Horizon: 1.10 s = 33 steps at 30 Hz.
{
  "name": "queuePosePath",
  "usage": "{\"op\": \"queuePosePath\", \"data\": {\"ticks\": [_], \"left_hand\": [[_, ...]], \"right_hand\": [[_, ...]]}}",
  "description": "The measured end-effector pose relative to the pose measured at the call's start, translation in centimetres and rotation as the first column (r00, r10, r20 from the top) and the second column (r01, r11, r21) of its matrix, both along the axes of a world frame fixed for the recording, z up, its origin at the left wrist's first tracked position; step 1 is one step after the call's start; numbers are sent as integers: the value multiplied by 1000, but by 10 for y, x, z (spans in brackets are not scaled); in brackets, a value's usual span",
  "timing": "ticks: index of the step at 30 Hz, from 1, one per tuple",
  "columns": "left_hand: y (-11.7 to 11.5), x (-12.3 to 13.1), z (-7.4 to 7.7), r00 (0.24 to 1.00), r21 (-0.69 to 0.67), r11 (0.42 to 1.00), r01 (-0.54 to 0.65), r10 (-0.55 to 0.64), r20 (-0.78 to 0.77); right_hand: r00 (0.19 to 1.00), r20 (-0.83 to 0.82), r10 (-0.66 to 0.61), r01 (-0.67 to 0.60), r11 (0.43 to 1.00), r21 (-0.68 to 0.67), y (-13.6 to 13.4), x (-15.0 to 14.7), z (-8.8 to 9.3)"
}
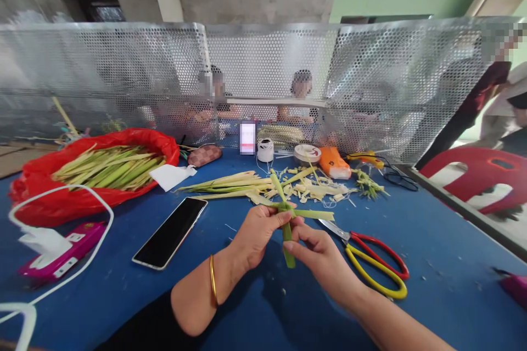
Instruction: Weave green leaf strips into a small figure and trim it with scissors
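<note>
Green leaf strips (289, 249) cross one another in front of me, with ends pointing up, right and down. My left hand (257, 233) pinches them near the crossing, its thumb on top. Lower down, my right hand (310, 244) has its thumb and fingers closed on the downward strip. Just right of my right hand lies a pair of scissors (349, 238) with one red and one yellow handle, blades partly hidden behind the hand. Beyond my hands are a bundle of leaf strips (224, 184) and a scatter of trimmed leaf scraps (317, 189).
A red plastic bag (31, 181) of leaves, a phone (171, 233) and a purple power strip (88, 230) with a white cable are on the left. Thread (265, 151), a tape roll (307, 153) and an orange packet (334, 163) stand before a perforated metal screen (263, 55). People sit behind it.
</note>
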<state>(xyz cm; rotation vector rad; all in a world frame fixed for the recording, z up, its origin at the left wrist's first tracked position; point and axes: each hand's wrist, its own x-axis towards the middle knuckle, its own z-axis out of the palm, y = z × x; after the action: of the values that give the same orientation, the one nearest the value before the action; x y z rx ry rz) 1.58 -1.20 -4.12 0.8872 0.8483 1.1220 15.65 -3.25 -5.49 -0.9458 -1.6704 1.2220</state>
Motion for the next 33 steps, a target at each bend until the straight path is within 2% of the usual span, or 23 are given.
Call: {"op": "queuePosePath", "data": {"ticks": [3, 5, 7, 8, 10, 11, 12, 13, 15, 17, 21, 30, 33], "left_hand": [[1, -1, -2, 1000, -29, 1000, 9, -9, 21], [2, -2, -1, 1000, -79, 997, -6, 8, 16], [3, -4, 0, 999, -106, 993, -52, 53, 5], [3, -4, 1, 997, -111, 991, -74, 74, -1], [3, -6, 3, 997, -101, 992, -79, 77, -26], [2, -6, 3, 997, -87, 994, -59, 55, -51], [1, -6, 3, 996, -68, 997, -37, 31, -83], [1, -5, 3, 992, -43, 999, -18, 13, -123], [-1, -3, 1, 979, 15, 1000, -14, 17, -205], [-1, -2, -2, 967, 32, 998, -45, 52, -251], [2, 0, -7, 954, 33, 993, -111, 116, -276], [5, 1, -12, 955, 40, 978, -205, 209, -209], [7, -2, -13, 956, 35, 981, -192, 195, -220]], "right_hand": [[998, 67, 21, -25, 998, 55, 1, 0, 1], [985, 169, 23, -42, 993, 108, 1, 3, 2], [950, 298, -94, 15, 966, 257, 1, 10, 4], [914, 341, -219, 82, 923, 375, 1, 14, 6], [798, 339, -498, 223, 767, 602, 4, 21, 9], [745, 322, -584, 262, 701, 664, 6, 25, 11], [726, 335, -601, 261, 691, 674, 9, 27, 11], [739, 379, -557, 230, 737, 636, 12, 28, 11], [802, 461, -379, 135, 868, 478, 17, 27, 9], [837, 482, -260, 81, 929, 361, 18, 24, 5], [828, 485, -281, 108, 929, 354, 15, 21, 3], [822, 502, -268, 70, 923, 378, 10, 26, 14], [839, 495, -227, 65, 944, 323, 13, 27, 13]]}}
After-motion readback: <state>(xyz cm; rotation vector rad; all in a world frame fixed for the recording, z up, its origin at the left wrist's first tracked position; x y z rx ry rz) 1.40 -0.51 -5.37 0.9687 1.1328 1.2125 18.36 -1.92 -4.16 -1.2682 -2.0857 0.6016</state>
